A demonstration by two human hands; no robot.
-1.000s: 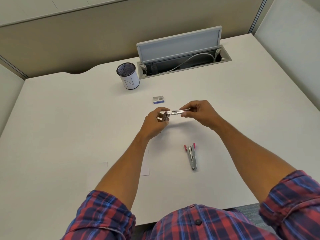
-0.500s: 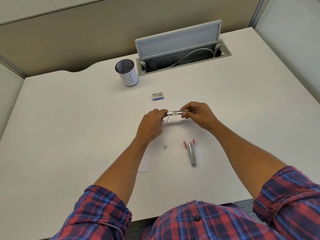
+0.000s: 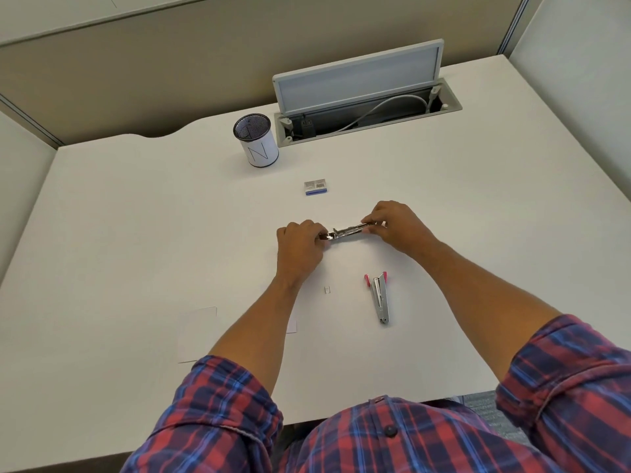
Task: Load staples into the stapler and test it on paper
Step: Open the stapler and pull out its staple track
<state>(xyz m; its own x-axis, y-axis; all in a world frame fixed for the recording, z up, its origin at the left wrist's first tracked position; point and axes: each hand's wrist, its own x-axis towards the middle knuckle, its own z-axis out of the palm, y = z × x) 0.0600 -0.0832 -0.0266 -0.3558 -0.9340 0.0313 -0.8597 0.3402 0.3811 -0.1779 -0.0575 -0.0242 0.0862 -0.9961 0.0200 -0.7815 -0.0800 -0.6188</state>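
A small silver stapler [image 3: 347, 231] is held level above the desk between both hands. My left hand [image 3: 300, 249] pinches its left end and my right hand [image 3: 396, 227] grips its right end. A second metal piece with pink tips [image 3: 379, 297] lies on the desk below my right wrist. A tiny strip of staples [image 3: 327, 290] lies loose beside my left forearm. The small staple box [image 3: 315, 187] sits farther back. White paper sheets [image 3: 198, 332] lie under and left of my left forearm, partly hidden by it.
A mesh pen cup [image 3: 256, 139] with a white label stands at the back. Behind it is an open cable hatch [image 3: 365, 97] with its lid raised. Partition walls close off the desk's back and sides.
The loose staples dropped onto the desk beside my left forearm. Both hands lowered slightly and my left hand closed tighter over the stapler's left end.
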